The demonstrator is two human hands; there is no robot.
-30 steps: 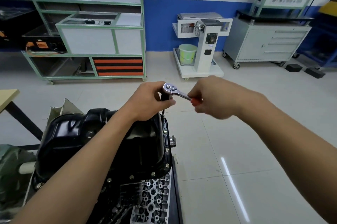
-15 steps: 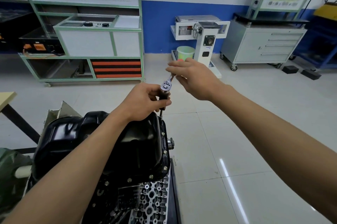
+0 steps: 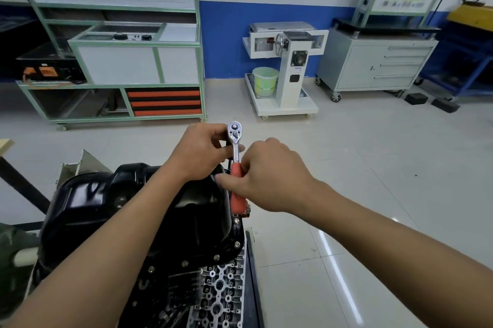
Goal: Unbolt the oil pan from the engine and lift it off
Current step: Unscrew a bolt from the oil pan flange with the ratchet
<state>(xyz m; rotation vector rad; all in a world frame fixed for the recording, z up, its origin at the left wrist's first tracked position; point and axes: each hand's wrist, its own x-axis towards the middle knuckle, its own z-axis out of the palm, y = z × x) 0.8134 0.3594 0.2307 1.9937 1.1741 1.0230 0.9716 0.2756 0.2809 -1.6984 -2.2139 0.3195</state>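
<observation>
Pale floor tiles (image 3: pixel 346 167) fill the workshop, with one green-framed rack (image 3: pixel 120 66), one white stand (image 3: pixel 290 71) carrying one green bucket (image 3: pixel 264 81), and one grey drawer cabinet (image 3: pixel 378 63) along the blue-and-white wall. One black oil pan (image 3: pixel 106 207) sits upside on the engine (image 3: pixel 221 290) at lower left, and at least five bolt heads show along its near flange. One ratchet (image 3: pixel 235 146) stands at the pan's far right corner, chrome head up and orange handle pointing back toward the person. Both hands are closed on it: the left hand (image 3: pixel 202 149) grips just under the head, and the right hand (image 3: pixel 266 175) curls round the orange handle. Beyond the pan's right edge lies open floor, as far as the stand and the cabinet.
</observation>
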